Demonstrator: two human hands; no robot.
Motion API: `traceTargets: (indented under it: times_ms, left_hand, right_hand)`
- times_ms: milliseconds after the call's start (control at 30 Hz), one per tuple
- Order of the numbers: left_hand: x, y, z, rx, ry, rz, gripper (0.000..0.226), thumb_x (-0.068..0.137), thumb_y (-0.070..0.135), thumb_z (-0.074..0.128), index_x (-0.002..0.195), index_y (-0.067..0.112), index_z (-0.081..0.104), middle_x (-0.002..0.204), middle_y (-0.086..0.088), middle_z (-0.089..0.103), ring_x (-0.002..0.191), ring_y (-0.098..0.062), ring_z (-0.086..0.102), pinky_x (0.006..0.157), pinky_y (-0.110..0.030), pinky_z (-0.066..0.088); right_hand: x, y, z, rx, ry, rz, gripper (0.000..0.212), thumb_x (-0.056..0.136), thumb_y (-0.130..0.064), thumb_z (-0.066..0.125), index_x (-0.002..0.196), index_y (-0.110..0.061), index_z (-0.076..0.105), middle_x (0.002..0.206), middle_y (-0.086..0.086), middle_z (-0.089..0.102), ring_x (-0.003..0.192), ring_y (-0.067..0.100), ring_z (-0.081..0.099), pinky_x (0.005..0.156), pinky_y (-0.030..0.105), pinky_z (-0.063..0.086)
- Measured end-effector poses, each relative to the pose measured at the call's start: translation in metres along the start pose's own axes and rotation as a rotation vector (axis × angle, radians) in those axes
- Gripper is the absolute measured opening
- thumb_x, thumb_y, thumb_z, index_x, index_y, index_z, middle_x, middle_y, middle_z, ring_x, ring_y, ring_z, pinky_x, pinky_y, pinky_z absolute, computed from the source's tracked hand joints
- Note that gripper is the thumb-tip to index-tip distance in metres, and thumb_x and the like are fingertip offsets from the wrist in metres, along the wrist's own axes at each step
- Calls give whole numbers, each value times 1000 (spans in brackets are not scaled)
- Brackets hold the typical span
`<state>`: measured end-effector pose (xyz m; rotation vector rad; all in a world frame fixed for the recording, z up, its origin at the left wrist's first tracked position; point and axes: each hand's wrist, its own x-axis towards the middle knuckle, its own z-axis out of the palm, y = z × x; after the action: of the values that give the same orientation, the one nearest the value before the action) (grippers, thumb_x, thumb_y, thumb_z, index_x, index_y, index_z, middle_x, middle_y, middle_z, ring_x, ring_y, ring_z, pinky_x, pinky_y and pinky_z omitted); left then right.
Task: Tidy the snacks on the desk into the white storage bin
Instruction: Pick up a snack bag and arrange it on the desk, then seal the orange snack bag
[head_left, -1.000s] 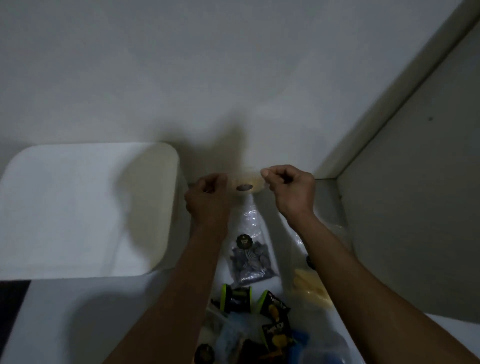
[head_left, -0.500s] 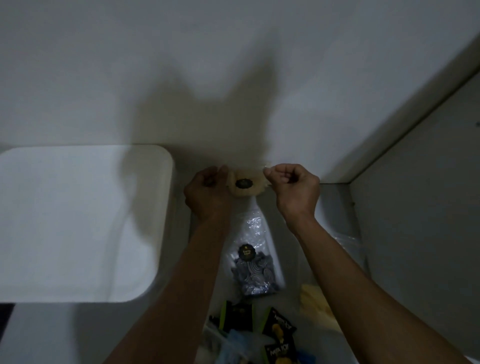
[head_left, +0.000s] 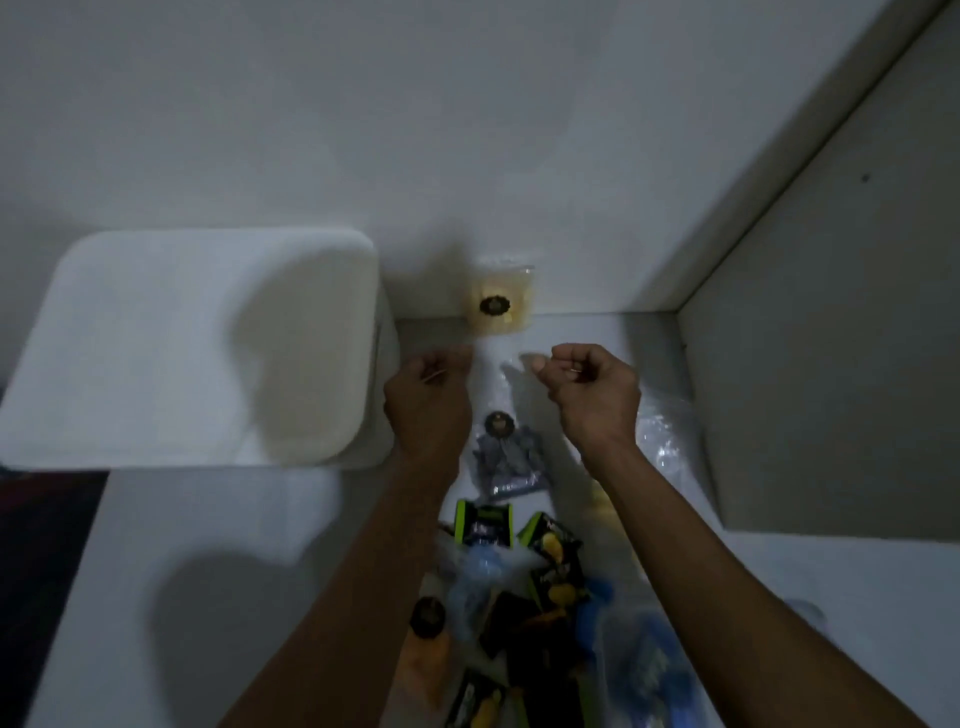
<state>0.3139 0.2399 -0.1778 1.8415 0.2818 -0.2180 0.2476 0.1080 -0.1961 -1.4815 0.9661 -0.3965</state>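
Observation:
A small clear bag of pale yellow snacks (head_left: 500, 304) with a dark round label stands against the wall at the back of the desk, with no hand on it. My left hand (head_left: 428, 395) and my right hand (head_left: 592, 389) hover just in front of it, both curled into loose fists with nothing in them. The white storage bin (head_left: 156, 338) sits to the left, its rounded corner beside my left hand. A clear bag of dark grey pieces (head_left: 506, 460) lies between my wrists. Green-and-black packets (head_left: 553, 551), a blue bag (head_left: 641, 660) and an orange bag (head_left: 426, 662) are piled nearer to me.
A grey side panel (head_left: 841, 364) closes off the desk on the right, and the white wall runs along the back. A crumpled clear bag (head_left: 667, 436) lies against that panel. Bare white desk (head_left: 218, 597) lies in front of the bin, and a dark floor shows at the far left.
Both hands held the pale yellow bag by its top corners; now it is let go and stands against the wall. Both hands have drawn back toward me, closed.

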Motion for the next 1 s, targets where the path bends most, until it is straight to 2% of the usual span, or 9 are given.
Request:
traceTargets:
  times_ms: [100,233,400,533,633,733,800,900,1000]
  left_hand:
    - [-37,-24,-42,110,-68,32,24,84,32,74,100,14,73,87,5,73,78,-2,66,72,-19,52]
    - [-80,-72,-100,275,-47,1,30,84,33,74,107,13,71,99,1,71,94,-12,65,81,-23,47]
    - [-107,-129,-135,553,-193,-123,57,85,40,71,133,13,56,132,-9,59,115,-22,58,99,-31,44]
    - [-114,-141,-136,650,-349,-145,62,91,42,62,142,11,45,136,-12,58,121,-28,56,104,-40,43]
    - [-118,-137,-133,623,-301,-105,46,91,33,64,131,13,56,125,-11,65,111,-28,62,96,-36,48]
    - [-127,-133,-138,538,-269,-91,20,89,23,65,107,15,67,94,-1,71,89,-21,67,82,-35,54]
    - [-133,-131,-146,454,-258,-95,6,87,20,67,93,18,69,83,4,71,82,-17,69,71,-28,54]
    - [-138,-127,-161,335,-268,-90,3,86,21,69,83,22,70,82,5,70,80,-15,68,70,-32,56]
    - [-142,-111,-175,230,-274,-5,7,84,20,72,77,23,72,77,3,71,76,-15,68,71,-40,55]
  right_hand:
    - [-56,17,-11,-98,-77,5,19,76,-10,82,77,-24,69,76,2,70,71,10,63,79,36,60]
    - [-130,54,-20,-267,-200,32,17,75,-13,83,86,-13,70,79,-1,69,72,7,62,71,13,49]
    - [-177,93,-9,-527,-307,-2,36,78,-20,79,112,-13,69,104,-1,70,94,15,64,83,26,52]
    - [-187,101,0,-644,-301,2,44,79,-18,72,122,-19,62,108,5,71,97,22,66,84,41,58]
    - [-188,103,2,-553,-269,27,37,82,-15,64,118,-27,60,101,5,71,90,25,68,80,47,58]
    - [-191,100,-1,-552,-261,-24,24,88,-13,64,111,-18,64,92,-3,66,83,16,62,78,32,53]
    - [-198,94,-5,-443,-267,-43,15,87,-7,66,98,-16,68,86,-5,68,76,14,65,69,31,56]
    - [-207,76,-12,-341,-291,-111,11,84,-8,74,88,-17,72,76,-10,68,69,0,64,66,21,55]
    - [-210,50,-20,-235,-324,-143,7,82,-13,77,89,-15,75,76,-6,71,69,-1,64,67,20,54]
